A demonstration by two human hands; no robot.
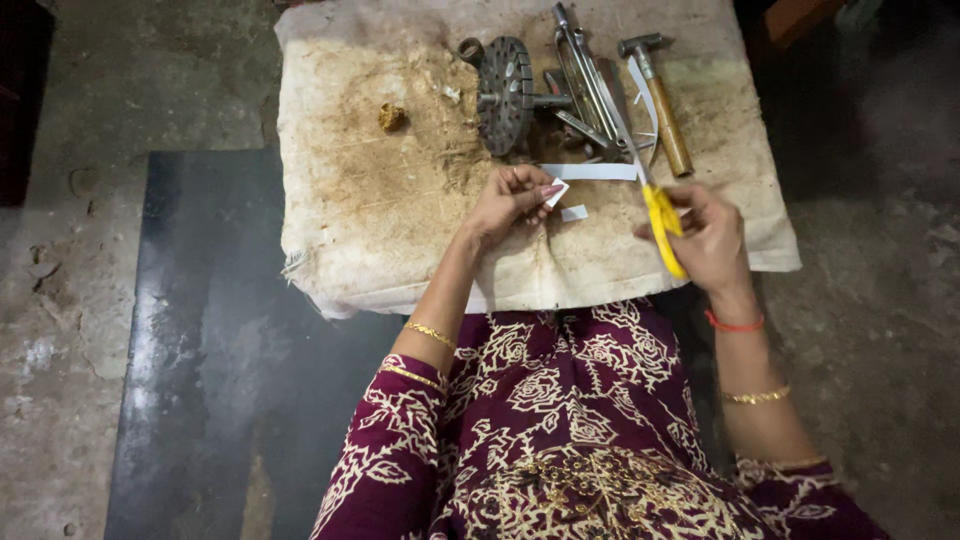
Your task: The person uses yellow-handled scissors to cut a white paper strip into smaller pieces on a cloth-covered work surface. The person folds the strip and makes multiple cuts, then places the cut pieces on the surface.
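Note:
My right hand (710, 240) grips yellow-handled scissors (655, 205), their blades pointing up and away toward the metal tools. My left hand (510, 203) pinches a small white paper piece (556, 192) between thumb and fingers. A long white paper strip (590, 171) lies just beyond my left hand, and a small white paper scrap (574, 213) lies on the cloth between my hands. Both hands hover over a stained cloth-covered pad (380, 200).
At the pad's far edge lie a round toothed metal disc on a shaft (505, 95), several long metal tools (580, 80) and a wooden-handled hammer (660, 100). A small brown lump (391, 117) sits to the left. A dark sheet (210, 340) covers the concrete floor on my left.

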